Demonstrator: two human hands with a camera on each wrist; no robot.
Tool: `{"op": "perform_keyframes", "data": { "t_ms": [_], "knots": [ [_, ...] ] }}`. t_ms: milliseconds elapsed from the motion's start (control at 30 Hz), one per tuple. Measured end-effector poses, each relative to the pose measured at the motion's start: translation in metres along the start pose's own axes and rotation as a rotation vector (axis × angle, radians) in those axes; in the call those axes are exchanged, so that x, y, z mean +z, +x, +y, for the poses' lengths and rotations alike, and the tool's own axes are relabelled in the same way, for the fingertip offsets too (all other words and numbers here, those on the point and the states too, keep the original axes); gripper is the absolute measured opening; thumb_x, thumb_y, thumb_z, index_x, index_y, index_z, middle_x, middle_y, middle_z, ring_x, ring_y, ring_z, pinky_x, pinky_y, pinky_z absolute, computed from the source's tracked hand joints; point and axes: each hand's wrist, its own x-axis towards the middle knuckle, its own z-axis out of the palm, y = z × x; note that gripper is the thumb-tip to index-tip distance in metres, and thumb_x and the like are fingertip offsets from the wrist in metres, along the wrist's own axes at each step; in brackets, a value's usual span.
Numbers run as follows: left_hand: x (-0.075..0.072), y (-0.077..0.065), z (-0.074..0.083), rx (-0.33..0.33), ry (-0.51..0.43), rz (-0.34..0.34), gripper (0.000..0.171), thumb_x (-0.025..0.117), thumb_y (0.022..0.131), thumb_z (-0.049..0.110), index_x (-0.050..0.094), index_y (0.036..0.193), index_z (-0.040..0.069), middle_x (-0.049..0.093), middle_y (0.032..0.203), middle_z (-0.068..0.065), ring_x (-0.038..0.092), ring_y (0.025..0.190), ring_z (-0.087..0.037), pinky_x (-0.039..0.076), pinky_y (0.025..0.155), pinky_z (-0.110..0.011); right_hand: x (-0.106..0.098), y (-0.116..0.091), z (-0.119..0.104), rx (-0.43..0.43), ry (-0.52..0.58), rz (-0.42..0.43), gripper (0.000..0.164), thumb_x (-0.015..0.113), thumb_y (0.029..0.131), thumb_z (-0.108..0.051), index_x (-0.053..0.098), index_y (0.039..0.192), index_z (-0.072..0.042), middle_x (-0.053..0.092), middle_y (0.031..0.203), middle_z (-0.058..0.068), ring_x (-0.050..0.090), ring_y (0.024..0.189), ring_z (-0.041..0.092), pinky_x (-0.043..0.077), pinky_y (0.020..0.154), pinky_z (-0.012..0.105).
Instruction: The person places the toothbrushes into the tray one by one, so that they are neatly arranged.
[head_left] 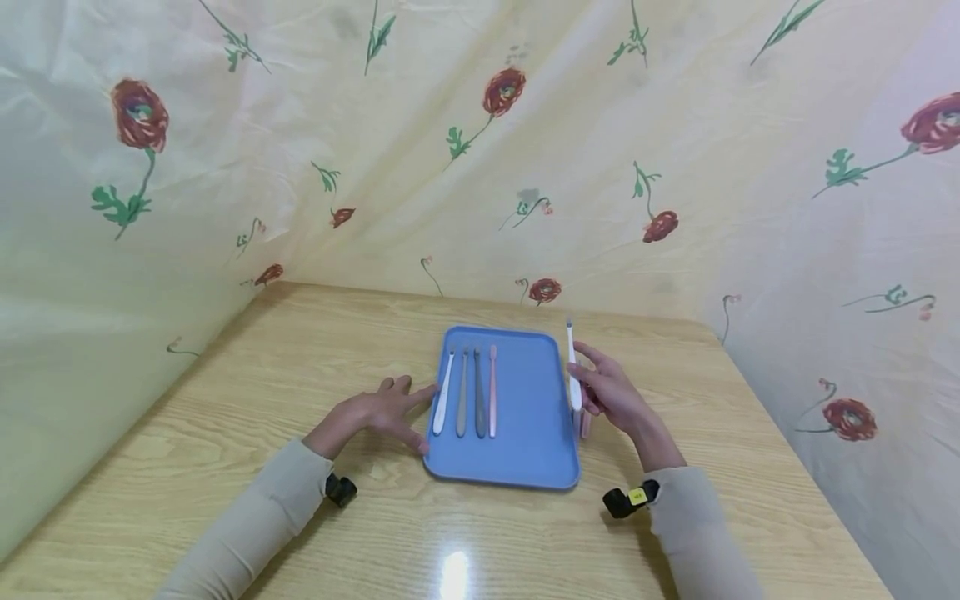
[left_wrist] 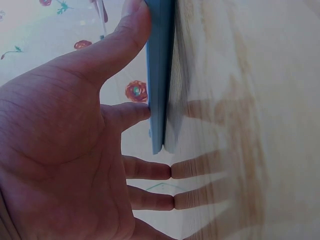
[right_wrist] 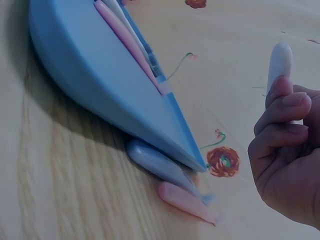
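Observation:
My right hand point(head_left: 611, 392) holds a white toothbrush point(head_left: 574, 392) with curled fingers, its head pointing up and away, just over the tray's right edge. On the left part of the blue tray point(head_left: 532, 417) lie several toothbrushes side by side: white point(head_left: 442, 407), light grey point(head_left: 461, 408), dark grey point(head_left: 480, 410) and pink point(head_left: 492, 404). The left hand point(head_left: 384, 412) is spread at the tray's left side, thumb and index finger touching its rim. Outside the tray's right edge, the right wrist view has a grey-blue toothbrush point(right_wrist: 160, 162) and a pink toothbrush point(right_wrist: 185, 201) on the table.
The tray sits on a light wood table point(head_left: 300, 358). A pale floral cloth point(head_left: 390, 183) hangs behind and on both sides. Each wrist wears a small black camera, such as the left wrist camera point(head_left: 342, 491).

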Motion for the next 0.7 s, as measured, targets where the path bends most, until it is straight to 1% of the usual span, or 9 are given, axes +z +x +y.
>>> {"op": "perform_keyframes", "data": {
  "t_ms": [233,533,700],
  "knots": [
    [0.001,0.000,0.001,-0.005,0.008,0.007,0.108,0.077,0.077,0.061,0.019,0.161,0.026,0.022,0.160,-0.026,0.026,0.145,-0.048,0.037,0.102,-0.073,0.014,0.012,0.002,-0.001,-0.030,-0.035,0.067,0.047,0.107,-0.024,0.011,0.161,-0.005,0.052,0.052,-0.009,0.042,0.040,0.003,0.037,0.042,0.020],
    [0.001,-0.001,0.000,-0.013,0.003,0.003,0.108,0.076,0.077,0.062,0.018,0.162,0.027,0.019,0.162,-0.025,0.022,0.148,-0.049,0.037,0.102,-0.074,0.031,0.020,0.003,0.014,-0.047,-0.044,0.065,0.045,0.107,-0.022,0.012,0.161,-0.005,0.052,0.052,-0.009,0.041,0.041,0.003,0.036,0.044,0.020],
    [-0.001,-0.003,0.001,-0.004,0.002,-0.001,0.108,0.076,0.078,0.061,0.018,0.162,0.027,0.018,0.162,-0.026,0.022,0.147,-0.049,0.036,0.102,-0.074,0.038,0.024,0.005,0.025,-0.055,-0.051,0.063,0.045,0.107,-0.021,0.015,0.160,-0.004,0.053,0.052,-0.008,0.042,0.041,0.004,0.037,0.043,0.019]
  ]
}}
